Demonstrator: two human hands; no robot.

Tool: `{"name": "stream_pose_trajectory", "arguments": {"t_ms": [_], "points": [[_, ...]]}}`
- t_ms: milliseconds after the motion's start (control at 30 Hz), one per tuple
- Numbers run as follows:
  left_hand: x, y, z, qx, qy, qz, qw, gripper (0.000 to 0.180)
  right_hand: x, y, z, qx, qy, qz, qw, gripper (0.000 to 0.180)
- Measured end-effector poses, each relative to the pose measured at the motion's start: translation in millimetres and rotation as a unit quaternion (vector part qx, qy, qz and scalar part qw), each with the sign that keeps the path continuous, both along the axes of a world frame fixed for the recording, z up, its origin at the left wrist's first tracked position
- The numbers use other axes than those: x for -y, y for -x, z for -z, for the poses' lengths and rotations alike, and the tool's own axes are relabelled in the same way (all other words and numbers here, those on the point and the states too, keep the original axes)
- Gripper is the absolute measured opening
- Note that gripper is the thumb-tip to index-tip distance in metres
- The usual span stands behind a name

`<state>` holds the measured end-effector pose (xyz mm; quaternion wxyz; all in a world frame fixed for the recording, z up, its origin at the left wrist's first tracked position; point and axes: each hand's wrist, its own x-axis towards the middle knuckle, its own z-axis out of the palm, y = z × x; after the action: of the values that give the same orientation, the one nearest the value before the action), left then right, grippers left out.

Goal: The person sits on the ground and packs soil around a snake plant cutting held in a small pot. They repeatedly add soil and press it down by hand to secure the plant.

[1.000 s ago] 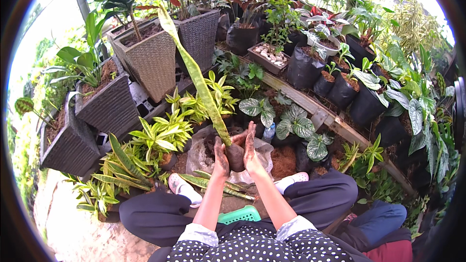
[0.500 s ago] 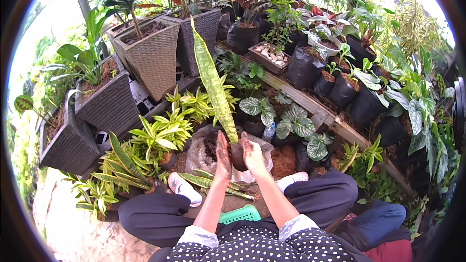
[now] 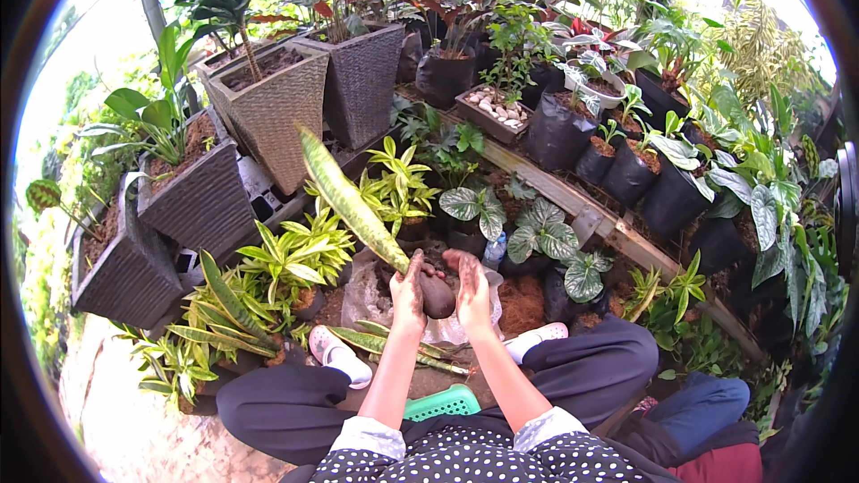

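Both hands press against a small dark soil-filled nursery bag [image 3: 438,293], which sits just in front of the person's crossed legs. The left hand [image 3: 409,289] cups its left side and the right hand [image 3: 472,286] its right, fingers spread and dirty with soil, so the bag is clamped between the two palms. A long, mottled green-and-yellow sword-shaped leaf [image 3: 352,199] rises from the bag and leans up and to the left. Under the bag lies a crumpled clear plastic sack [image 3: 367,291] with loose soil in it. A tall woven tan square planter [image 3: 268,107] holds dark soil and a thin-stemmed green plant. Beside it a dark grey woven planter [image 3: 362,80] carries red-brown leaves. A shallow dark rectangular tray [image 3: 495,114] further back holds pale pebbles. Black plastic grow bags [image 3: 617,161] with small green plants stand along a wooden plank [image 3: 573,197] to the right.
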<state>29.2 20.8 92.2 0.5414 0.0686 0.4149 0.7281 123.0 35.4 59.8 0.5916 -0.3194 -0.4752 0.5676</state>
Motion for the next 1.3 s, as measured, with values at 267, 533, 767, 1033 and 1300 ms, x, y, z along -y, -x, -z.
{"name": "stream_pose_trajectory", "arguments": {"t_ms": [267,533,767,1033,1300], "points": [[5.0,6.8,-0.6,-0.114,-0.1,0.066,0.986,0.034,7.9,4.7,-15.6,-0.192,0.241,-0.077,0.948,0.048],[-12.9,13.8,14.8,-0.05,-0.093,0.155,0.982,0.026,9.1,6.0,-12.3,-0.147,0.332,-0.069,0.929,0.057],[-3.0,0.1,0.7,0.029,-0.082,0.104,0.991,0.038,6.3,9.1,-10.1,-0.223,0.305,-0.094,0.921,0.055],[-3.9,14.0,14.9,-0.077,-0.2,0.109,0.971,0.034,11.6,16.0,-2.3,-0.358,0.396,-0.16,0.83,0.046],[1.5,7.3,0.3,-0.081,-0.059,0.106,0.989,0.034,14.0,12.9,-13.3,-0.336,0.449,-0.118,0.82,0.048]]}}
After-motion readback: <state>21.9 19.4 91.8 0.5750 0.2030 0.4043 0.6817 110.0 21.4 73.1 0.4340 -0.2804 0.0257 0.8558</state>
